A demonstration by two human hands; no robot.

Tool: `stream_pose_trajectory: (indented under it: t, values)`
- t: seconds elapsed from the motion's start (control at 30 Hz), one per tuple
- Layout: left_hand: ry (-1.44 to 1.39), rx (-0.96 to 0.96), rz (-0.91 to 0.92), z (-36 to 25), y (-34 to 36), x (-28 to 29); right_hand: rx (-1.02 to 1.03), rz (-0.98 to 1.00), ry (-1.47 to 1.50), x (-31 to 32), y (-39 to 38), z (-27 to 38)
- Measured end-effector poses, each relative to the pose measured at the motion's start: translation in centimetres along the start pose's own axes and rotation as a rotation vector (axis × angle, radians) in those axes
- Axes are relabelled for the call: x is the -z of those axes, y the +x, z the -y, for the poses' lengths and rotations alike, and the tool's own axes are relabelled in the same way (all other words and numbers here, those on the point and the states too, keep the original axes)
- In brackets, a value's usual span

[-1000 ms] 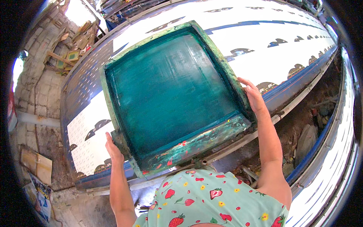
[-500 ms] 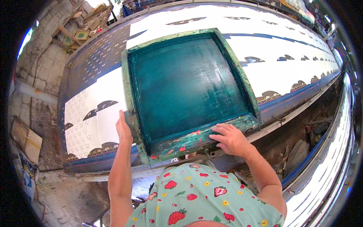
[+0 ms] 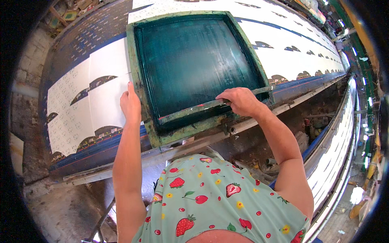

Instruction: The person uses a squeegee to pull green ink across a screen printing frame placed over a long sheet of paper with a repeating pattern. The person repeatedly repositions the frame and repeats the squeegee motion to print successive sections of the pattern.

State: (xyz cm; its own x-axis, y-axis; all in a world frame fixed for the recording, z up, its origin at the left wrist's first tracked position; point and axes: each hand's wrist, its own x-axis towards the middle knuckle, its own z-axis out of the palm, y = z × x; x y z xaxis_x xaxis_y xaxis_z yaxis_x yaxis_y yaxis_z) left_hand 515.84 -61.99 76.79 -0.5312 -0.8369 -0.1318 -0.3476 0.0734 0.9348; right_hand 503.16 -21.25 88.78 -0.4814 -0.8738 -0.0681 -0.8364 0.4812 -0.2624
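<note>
A screen printing frame point(image 3: 142, 87) with worn green wooden sides and dark green mesh point(image 3: 190, 65) lies on white sheets on a long table. My left hand point(image 3: 130, 106) is closed at the frame's left side, its index finger pointing up along the edge; part of the grip is hidden. Across the near end of the mesh stands a long squeegee point(image 3: 190, 110), now seen mostly along its narrow top edge, with a few red spots. My right hand point(image 3: 240, 101) grips it right of its middle, fingers wrapped over the top.
White sheets point(image 3: 107, 99) printed with dark arched shapes lie left of the frame; more printed sheets point(image 3: 300, 60) run to the far right. A metal rail point(image 3: 283, 106) edges the table's near side. Another long white surface point(image 3: 328, 162) stands at right. Boards lie at back left.
My right hand has gone from spread fingers on the squeegee to a closed grip. The squeegee has tipped up off the frame's near edge onto the mesh. My view has shifted.
</note>
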Motion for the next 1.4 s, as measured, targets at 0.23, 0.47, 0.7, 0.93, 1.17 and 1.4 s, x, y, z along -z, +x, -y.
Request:
stream_pose_trajectory:
  t: [0.23, 0.47, 0.7, 0.93, 1.17, 1.4]
  values:
    - [0.122, -0.118, -0.018, -0.9, -0.4, -0.4, -0.009, -0.108, -0.064, -3.0, -2.7, 2.2]
    - [0.200, -0.160, 0.022, -1.5, -0.7, -0.2, 0.089, -0.346, -0.204, -6.3, -1.3, 1.0]
    - [0.176, -0.203, -0.068, 0.2, 0.3, -1.1, 0.143, -0.510, -0.222, -5.6, 9.7, -5.1]
    - [0.168, -0.108, -0.142, -1.1, -0.9, -1.1, 0.132, -0.491, -0.237, -2.8, 23.2, -12.3]
    - [0.245, -0.150, -0.272, -0.6, -0.8, -1.3, 0.146, -0.504, -0.298, -0.3, 35.1, -18.9]
    - [0.296, -0.161, -0.365, -0.5, -0.9, -1.7, 0.083, -0.372, -0.293, 4.0, 41.1, -21.4]
